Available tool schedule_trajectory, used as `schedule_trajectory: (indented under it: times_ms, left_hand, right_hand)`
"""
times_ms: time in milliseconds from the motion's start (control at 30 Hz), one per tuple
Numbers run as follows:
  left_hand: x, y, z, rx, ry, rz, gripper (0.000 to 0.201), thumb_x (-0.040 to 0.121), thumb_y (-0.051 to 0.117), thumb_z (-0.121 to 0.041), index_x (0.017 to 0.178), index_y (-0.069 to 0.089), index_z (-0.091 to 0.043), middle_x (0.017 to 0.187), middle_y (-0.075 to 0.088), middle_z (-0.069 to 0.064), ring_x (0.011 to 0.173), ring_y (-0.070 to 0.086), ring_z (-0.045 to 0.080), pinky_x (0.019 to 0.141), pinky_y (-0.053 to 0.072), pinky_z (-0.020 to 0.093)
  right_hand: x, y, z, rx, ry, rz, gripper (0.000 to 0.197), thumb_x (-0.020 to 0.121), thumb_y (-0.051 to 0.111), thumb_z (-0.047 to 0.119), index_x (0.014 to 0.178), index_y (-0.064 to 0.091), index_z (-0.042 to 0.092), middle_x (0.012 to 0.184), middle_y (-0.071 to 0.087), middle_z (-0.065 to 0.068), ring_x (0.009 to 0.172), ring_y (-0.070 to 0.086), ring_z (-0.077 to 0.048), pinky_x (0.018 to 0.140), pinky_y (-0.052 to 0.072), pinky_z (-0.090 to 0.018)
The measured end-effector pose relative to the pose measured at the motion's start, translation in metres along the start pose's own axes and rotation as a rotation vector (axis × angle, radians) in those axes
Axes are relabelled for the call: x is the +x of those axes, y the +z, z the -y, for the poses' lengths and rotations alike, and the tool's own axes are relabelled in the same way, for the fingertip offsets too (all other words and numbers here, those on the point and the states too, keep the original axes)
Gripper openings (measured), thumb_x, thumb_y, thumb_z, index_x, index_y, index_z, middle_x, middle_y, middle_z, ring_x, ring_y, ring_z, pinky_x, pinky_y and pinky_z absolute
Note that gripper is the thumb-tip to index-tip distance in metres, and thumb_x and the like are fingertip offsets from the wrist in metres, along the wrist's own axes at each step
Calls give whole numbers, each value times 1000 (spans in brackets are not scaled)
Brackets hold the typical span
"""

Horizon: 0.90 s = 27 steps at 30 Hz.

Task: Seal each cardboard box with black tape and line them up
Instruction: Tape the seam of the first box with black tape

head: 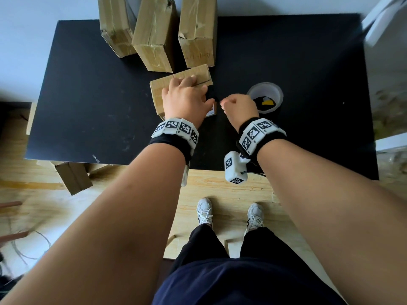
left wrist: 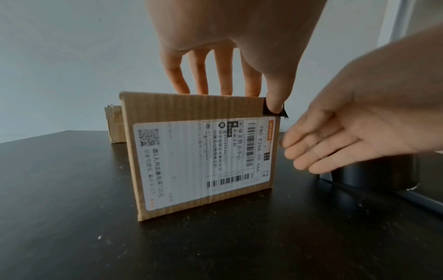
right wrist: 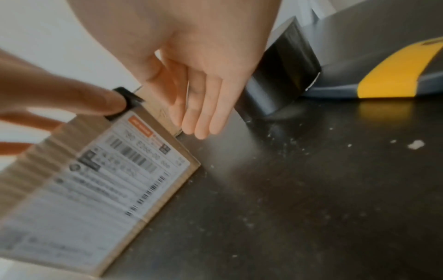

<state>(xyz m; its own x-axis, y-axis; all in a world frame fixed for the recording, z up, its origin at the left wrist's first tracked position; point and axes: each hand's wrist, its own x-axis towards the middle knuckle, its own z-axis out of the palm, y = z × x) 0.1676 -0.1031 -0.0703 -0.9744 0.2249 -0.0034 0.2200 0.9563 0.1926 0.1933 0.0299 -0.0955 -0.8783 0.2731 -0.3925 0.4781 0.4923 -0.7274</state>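
A small cardboard box (head: 198,73) with a white shipping label (left wrist: 199,161) stands on the black table (head: 88,106). My left hand (head: 196,91) lies over its top with straight fingers. Its thumb (left wrist: 275,102) presses a strip of black tape (left wrist: 266,112) onto the box's near right corner. My right hand (head: 233,104) hovers just right of the box with straight fingers (right wrist: 203,121) and holds nothing. In the right wrist view the tape strip (right wrist: 129,98) wraps over the corner under the left thumb. The black tape roll (head: 265,96) stands to the right of the right hand.
Three taller cardboard boxes (head: 154,36) stand upright in a row at the table's back edge. A yellow and grey cutter (right wrist: 395,70) lies by the tape roll (right wrist: 280,75). More cardboard (head: 72,179) leans on the floor under the table's near left corner.
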Motion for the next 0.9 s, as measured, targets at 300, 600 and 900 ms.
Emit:
schedule_trajectory:
  times_ms: [300,600,900]
  left_hand:
    - [0,0,-1,35,5,16,39,85,56,-51,118,63,-34,143,46,-7,130,36,25,105,30,43]
    - [0,-5,3,6,35,33,36,85,57,-48,118,64,-34,143,47,-7,129,39,25,106,32,43]
    - [-1,-12,6,-19,54,96,35,92,53,-38,126,59,-37,148,41,-7,135,32,24,110,28,41]
  right_hand:
    - [1,-9,4,259,-2,51,15,85,66,21,70,68,26,87,73,-4,91,68,-20,91,54,-42]
    - [9,-2,9,239,74,75,17,80,63,12,66,64,21,88,72,-11,91,69,-26,88,56,-45]
    - [10,-2,9,37,-62,-48,12,90,59,20,90,70,15,88,67,0,82,62,-15,74,51,-30]
